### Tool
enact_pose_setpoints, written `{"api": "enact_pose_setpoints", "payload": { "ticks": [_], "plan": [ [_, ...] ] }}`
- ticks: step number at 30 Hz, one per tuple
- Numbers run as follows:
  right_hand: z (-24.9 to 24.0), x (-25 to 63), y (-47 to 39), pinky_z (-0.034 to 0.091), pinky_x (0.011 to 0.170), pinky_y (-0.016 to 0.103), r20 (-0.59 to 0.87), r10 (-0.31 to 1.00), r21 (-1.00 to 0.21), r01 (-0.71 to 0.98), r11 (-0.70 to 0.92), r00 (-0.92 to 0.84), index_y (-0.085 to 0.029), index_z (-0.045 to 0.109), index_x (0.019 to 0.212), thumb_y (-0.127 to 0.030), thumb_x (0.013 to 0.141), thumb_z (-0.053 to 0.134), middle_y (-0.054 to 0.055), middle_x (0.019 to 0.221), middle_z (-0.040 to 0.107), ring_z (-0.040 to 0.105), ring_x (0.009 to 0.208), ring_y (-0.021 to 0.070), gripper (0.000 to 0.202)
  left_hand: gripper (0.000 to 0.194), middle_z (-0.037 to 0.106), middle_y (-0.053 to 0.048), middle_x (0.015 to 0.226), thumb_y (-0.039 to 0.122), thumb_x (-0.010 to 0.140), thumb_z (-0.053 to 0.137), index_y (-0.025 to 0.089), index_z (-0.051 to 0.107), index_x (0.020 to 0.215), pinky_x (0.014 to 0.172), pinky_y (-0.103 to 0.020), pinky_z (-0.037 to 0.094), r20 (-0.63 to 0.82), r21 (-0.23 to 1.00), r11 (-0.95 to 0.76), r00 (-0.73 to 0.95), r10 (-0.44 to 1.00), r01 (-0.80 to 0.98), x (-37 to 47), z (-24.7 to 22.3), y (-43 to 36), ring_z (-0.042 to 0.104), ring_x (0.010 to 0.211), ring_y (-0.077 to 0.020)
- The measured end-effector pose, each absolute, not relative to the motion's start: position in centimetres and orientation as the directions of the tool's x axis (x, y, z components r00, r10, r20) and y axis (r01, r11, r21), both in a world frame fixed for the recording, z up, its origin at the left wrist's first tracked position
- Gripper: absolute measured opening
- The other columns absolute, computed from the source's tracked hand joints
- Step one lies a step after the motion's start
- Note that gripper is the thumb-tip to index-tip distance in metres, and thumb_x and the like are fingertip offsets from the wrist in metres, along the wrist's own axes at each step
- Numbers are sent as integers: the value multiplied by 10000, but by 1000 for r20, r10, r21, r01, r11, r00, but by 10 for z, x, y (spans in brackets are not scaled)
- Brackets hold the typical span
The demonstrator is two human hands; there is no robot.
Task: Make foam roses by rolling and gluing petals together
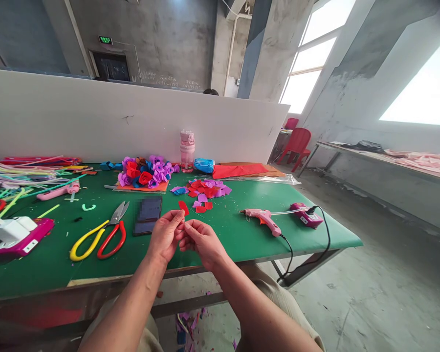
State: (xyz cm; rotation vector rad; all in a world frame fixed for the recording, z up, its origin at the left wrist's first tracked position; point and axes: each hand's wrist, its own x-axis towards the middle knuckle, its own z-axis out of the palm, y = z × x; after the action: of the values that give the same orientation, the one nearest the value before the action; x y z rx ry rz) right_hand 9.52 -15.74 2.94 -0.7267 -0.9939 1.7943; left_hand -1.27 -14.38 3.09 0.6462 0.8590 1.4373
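Observation:
Both hands meet over the table's front edge. My left hand (167,233) pinches a small red petal (184,208) that stands up above the fingertips. My right hand (198,239) touches the left one, thumb and finger pressed together; whatever lies between them is too small to make out. Just beyond are loose red and purple petals (209,188). A pink glue gun (264,218) lies to the right. Scissors (114,222) with one yellow and one red handle lie open to the left, beside a dark phone (147,215).
Finished purple, red and blue flowers (145,172) sit at the back near a pink bottle (187,150). Colored strips (29,173) and a power strip (24,237) lie left. Another power strip (306,215) with a cable is at right. A white panel (132,117) stands behind.

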Motion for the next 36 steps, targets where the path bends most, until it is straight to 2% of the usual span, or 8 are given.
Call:
{"api": "enact_pose_setpoints", "payload": {
  "ticks": [3,10,13,17,20,23,28,36],
  "plan": [
    [27,95,-156,463,505,183,-58,916,-859,-447,-249,-397,-143,572,717,-499,651,730,12,633,646,546,484,62,394,374,464,95,507,374,556,822,167,545,698,268,-146,281,-117,830,68,-54,992,-553,-12,27,-143,356,312,-24],
    [24,97,-154,468,501,178,-51,904,-831,-484,-275,-426,-128,601,738,-469,649,748,9,634,638,547,493,60,382,395,434,99,473,437,590,796,162,525,675,259,-171,309,-101,837,95,19,995,-539,-14,31,-145,339,294,-35],
    [24,99,-153,470,502,178,-56,898,-804,-514,-300,-437,-125,619,761,-436,661,755,5,632,632,544,496,58,354,421,501,58,553,486,596,780,133,583,714,318,-174,365,-66,843,68,23,998,-534,-19,33,-144,426,378,-45],
    [25,101,-153,464,490,171,-64,894,-778,-539,-323,-443,-120,628,759,-391,680,753,4,632,626,540,493,53,310,400,566,6,650,419,589,806,97,648,765,416,-168,420,-57,864,10,-79,995,-503,-23,33,-141,511,517,-65],
    [26,101,-153,468,490,168,-69,894,-772,-544,-330,-443,-118,631,762,-386,669,759,6,636,629,540,494,52,311,361,534,24,572,411,600,797,105,633,697,375,-179,380,-82,875,54,-36,996,-481,-20,34,-143,461,439,-58],
    [25,101,-153,475,491,166,-88,887,-771,-533,-349,-453,-119,631,767,-400,643,776,4,632,632,543,490,52,340,344,513,46,530,395,596,799,111,647,717,341,-180,347,-85,878,71,-8,996,-473,-17,37,-146,414,380,-46],
    [24,102,-153,469,486,163,-86,877,-770,-527,-360,-473,-124,616,757,-404,645,778,0,627,635,547,481,51,342,347,510,58,508,343,577,815,109,688,800,345,-179,354,-93,873,84,5,996,-480,-17,39,-147,420,362,-41],
    [22,101,-153,459,499,165,-60,859,-777,-516,-360,-509,-123,610,755,-416,663,767,3,640,632,545,491,49,345,315,494,67,454,338,541,830,137,639,691,312,-189,356,-113,840,138,80,990,-525,-21,38,-146,421,326,-62]
  ]
}}
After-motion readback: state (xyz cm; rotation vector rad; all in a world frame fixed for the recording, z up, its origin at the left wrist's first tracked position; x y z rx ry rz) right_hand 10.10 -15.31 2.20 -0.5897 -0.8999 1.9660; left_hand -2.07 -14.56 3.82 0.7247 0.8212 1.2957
